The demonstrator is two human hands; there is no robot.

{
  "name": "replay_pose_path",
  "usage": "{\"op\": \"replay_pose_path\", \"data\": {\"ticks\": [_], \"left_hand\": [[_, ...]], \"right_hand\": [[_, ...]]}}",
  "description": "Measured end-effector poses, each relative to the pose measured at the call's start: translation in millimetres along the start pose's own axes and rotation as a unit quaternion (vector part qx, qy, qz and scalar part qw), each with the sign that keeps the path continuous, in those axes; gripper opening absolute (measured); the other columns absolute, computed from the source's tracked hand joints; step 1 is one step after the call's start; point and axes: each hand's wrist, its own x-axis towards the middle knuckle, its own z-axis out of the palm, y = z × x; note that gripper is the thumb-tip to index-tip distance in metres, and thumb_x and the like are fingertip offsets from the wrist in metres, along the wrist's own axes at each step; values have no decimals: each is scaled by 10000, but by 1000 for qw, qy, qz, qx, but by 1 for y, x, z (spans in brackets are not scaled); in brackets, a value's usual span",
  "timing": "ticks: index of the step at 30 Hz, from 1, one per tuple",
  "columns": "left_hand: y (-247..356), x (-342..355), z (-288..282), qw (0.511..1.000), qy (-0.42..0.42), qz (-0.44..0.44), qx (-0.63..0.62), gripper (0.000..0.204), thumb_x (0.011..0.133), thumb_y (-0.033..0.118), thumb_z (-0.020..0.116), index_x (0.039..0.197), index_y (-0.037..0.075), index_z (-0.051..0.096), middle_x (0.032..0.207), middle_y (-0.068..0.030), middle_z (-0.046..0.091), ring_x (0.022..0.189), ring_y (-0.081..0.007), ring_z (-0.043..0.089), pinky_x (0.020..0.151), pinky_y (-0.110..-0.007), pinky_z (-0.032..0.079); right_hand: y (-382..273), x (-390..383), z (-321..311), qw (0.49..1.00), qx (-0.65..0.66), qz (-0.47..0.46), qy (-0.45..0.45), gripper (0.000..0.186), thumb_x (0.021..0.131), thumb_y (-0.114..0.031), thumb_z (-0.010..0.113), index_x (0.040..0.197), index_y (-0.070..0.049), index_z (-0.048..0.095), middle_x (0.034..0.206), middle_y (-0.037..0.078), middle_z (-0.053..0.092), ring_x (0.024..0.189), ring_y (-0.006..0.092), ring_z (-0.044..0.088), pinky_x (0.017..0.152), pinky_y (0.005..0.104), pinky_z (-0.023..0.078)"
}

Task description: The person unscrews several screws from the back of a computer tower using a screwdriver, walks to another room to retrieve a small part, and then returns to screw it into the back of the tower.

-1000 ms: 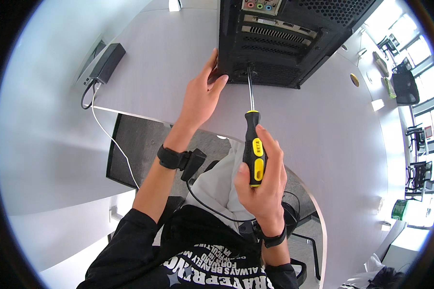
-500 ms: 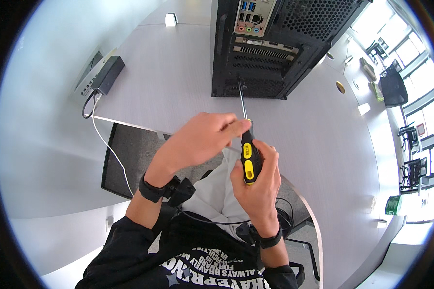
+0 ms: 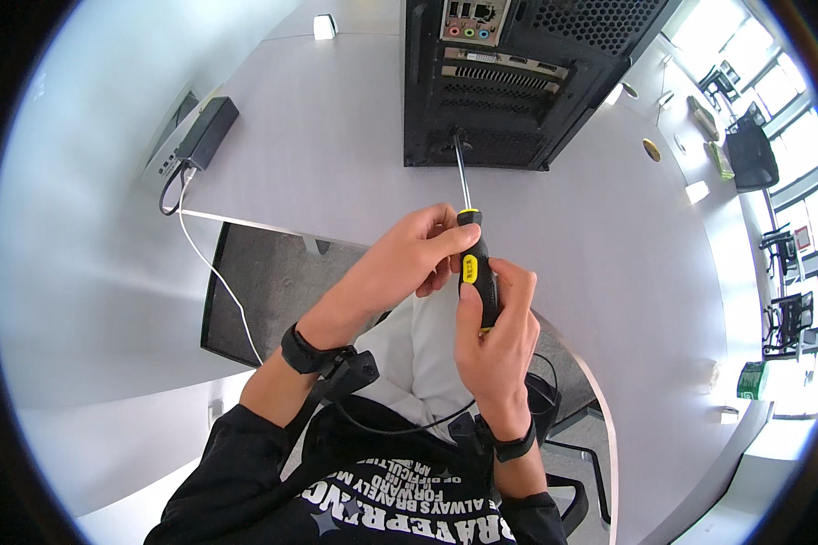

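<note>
A black-and-yellow screwdriver (image 3: 471, 243) points away from me, its metal shaft reaching the lower back panel of a black computer case (image 3: 427, 100). Whether the tip sits in a screw is too small to tell. My right hand (image 3: 498, 350) is closed around the rear of the handle, thumb on top. At the front of the handle, just behind the shaft, my left hand (image 3: 409, 250) pinches it with the thumb above and the fingers curled beneath. The case's ports and perforated vents face me.
The case stands on a pale curved table (image 3: 336, 136). At left, a black power adapter (image 3: 207, 133) with a white cable (image 3: 211, 263) lies by the wall. A small white object (image 3: 324, 27) stands at the far edge. Chairs (image 3: 753, 159) are off to the right.
My left fingers have closed around the front of the handle. My right hand has shifted slightly up and right, and its thumb now covers the rear yellow patch.
</note>
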Motion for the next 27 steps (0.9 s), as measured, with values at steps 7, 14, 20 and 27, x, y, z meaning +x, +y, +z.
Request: {"op": "replay_pose_path", "data": {"ticks": [7,14,20,27], "left_hand": [[2,-13,4,1000,14,-19,7,330,997,421,545,957,103,464,662,25,518,481,-36,427,405,-203,309],[7,-16,14,1000,7,-20,14,453,958,466,607,1018,44,454,628,-3,513,493,-56,433,440,-218,335],[4,-9,17,1000,8,-1,14,459,936,436,648,1038,25,472,677,0,519,532,-46,441,466,-219,338],[3,-7,16,1000,20,-12,-2,361,983,378,589,1079,44,492,753,21,512,585,-38,429,497,-211,331]], "right_hand": [[-2,3,2,998,-26,-41,37,283,844,-126,715,1054,25,600,790,137,637,581,287,613,523,352,471],[-2,3,2,996,-52,-55,49,290,840,-146,720,1082,-13,630,734,92,596,547,257,577,495,347,445],[-10,4,-2,994,-94,-41,35,253,851,-180,710,1062,-56,648,697,61,563,522,240,552,483,356,432],[-8,5,-9,999,21,27,-21,390,937,-197,642,1255,-25,494,738,86,606,514,183,557,459,310,426]]}}
